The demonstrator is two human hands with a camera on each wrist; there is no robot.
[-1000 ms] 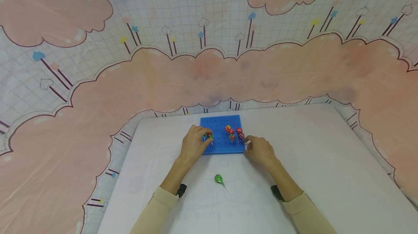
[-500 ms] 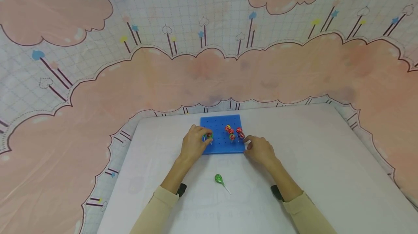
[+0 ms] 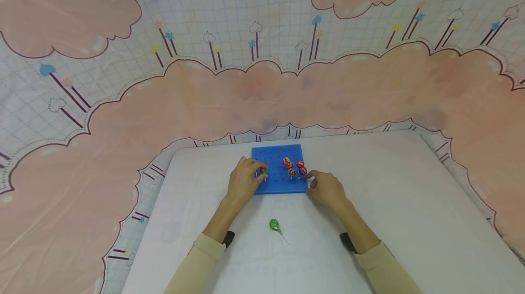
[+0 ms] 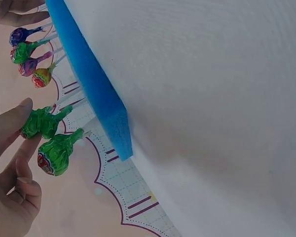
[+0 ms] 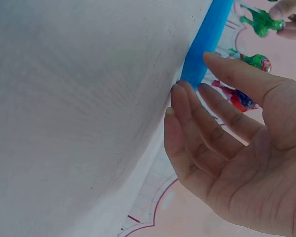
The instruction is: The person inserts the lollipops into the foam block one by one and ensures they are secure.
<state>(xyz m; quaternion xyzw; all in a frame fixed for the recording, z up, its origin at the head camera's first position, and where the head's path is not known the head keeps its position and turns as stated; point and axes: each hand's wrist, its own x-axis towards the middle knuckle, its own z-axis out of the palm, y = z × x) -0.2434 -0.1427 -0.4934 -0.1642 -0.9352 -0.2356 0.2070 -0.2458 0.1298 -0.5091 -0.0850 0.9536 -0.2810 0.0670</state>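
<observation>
My left hand is at the left side of the blue foam board, pinching a green-wrapped lollipop between thumb and finger. Another green lollipop stands beside it, stick toward the board; the pinched one's stick is partly hidden. Over at the board's right front corner, my right hand touches the edge with thumb and fingertips, its fingers gently bent. Red and mixed-colour lollipops stand upright on the right part of the board. One green lollipop lies on the table in front.
The board has rows of small holes, and it rests toward the back of the white table. Behind the table hangs a printed cloth with clouds. Dark wrist straps sit below both hands.
Almost nothing moves. The pinched lollipop shifts very slightly in my left hand, while my right hand stays at the board's corner.
</observation>
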